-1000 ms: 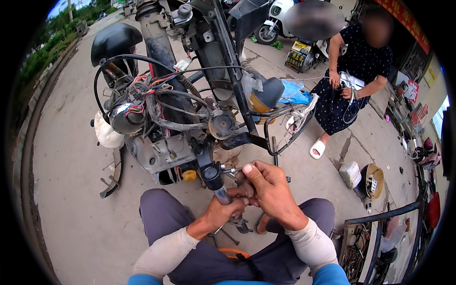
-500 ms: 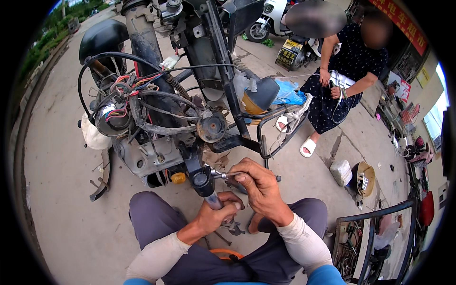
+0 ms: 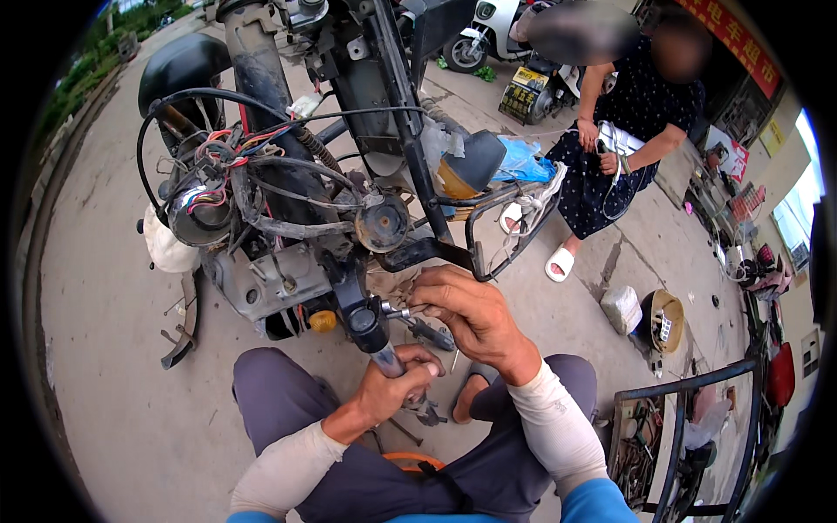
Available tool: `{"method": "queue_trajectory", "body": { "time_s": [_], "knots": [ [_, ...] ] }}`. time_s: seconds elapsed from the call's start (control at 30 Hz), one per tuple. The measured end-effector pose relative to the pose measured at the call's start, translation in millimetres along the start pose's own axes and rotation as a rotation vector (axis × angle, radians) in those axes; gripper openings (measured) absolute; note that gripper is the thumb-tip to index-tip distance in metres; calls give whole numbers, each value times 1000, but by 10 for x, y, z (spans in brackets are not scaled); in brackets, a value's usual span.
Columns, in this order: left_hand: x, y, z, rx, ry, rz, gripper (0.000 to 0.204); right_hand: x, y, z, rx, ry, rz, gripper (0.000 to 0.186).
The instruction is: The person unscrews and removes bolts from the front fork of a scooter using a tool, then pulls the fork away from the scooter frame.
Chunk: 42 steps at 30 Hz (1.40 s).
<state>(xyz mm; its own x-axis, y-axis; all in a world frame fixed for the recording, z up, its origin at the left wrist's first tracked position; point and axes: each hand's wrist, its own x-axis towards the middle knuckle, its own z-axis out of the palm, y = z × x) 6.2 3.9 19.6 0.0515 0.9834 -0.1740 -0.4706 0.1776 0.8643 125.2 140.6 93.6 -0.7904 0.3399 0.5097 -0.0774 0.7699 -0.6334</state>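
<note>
A metal fork tube [image 3: 384, 357] runs down from a black clamp [image 3: 359, 321] on a partly dismantled three-wheeler or motorcycle front end. My left hand [image 3: 384, 390] is wrapped around the tube below the clamp. At the clamp's right side, a small silver socket wrench [image 3: 394, 311] sits against the bolt area. My right hand [image 3: 478, 321] pinches its outer end, fingers bent over it, so most of its handle is hidden. Just below that hand, a dark grey cylindrical part [image 3: 432, 334] shows; what it belongs to is unclear.
Bundled wires [image 3: 228, 166], a round horn-like disc [image 3: 382, 222] and an orange indicator [image 3: 323, 321] crowd the front end. A seated person [image 3: 636, 139] holds a white item at the right. A yellowish bowl [image 3: 667, 321], a white block [image 3: 621, 309] and a metal frame [image 3: 680, 390] stand rightward.
My right hand has rolled over, its back turning upward while staying at the wrench. The grey part below it has come into sight. My left hand keeps its hold; the view has shifted slightly.
</note>
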Motion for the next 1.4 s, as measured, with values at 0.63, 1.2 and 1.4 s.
{"method": "queue_trajectory", "body": {
  "time_s": [0.63,1.2,1.4],
  "knots": [
    [32,-57,11,67,66,74,19,-44,17,47,-177,117,-193,29],
    [-17,-71,-56,-30,52,58,12,-139,-110,268,306,182,127,23],
    [27,-130,-94,-48,-1,62,15,-229,-311,453,732,319,551,30]
  ]
}}
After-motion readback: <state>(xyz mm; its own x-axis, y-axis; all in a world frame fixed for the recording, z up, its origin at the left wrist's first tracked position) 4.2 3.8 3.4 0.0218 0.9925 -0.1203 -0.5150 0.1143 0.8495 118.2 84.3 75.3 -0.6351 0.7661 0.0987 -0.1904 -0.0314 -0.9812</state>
